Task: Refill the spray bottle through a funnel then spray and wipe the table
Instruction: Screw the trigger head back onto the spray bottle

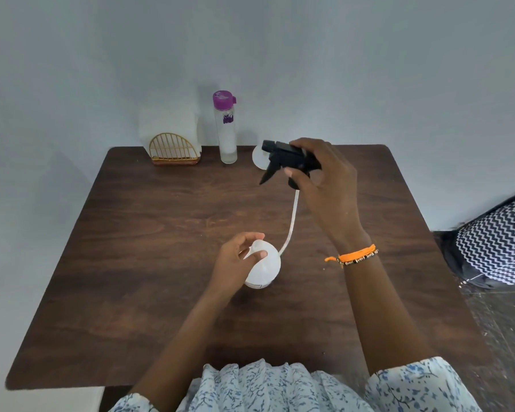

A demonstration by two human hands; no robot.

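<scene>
A white spray bottle (264, 270) stands in the middle of the dark wooden table (149, 239). My left hand (237, 257) grips its neck and shoulder. My right hand (324, 185) holds the black trigger head (283, 160) lifted above the table, nozzle pointing left. Its white dip tube (293, 221) hangs down in a curve, its lower end right beside the bottle's top. A white funnel (259, 157) lies at the table's far edge, partly hidden behind the trigger head. A clear water bottle (227, 129) with a purple cap stands upright at the back.
A gold wire napkin holder (174, 150) with white paper napkins (168, 121) stands at the back left against the wall. A black and white zigzag bag (497, 242) lies on the floor to the right of the table.
</scene>
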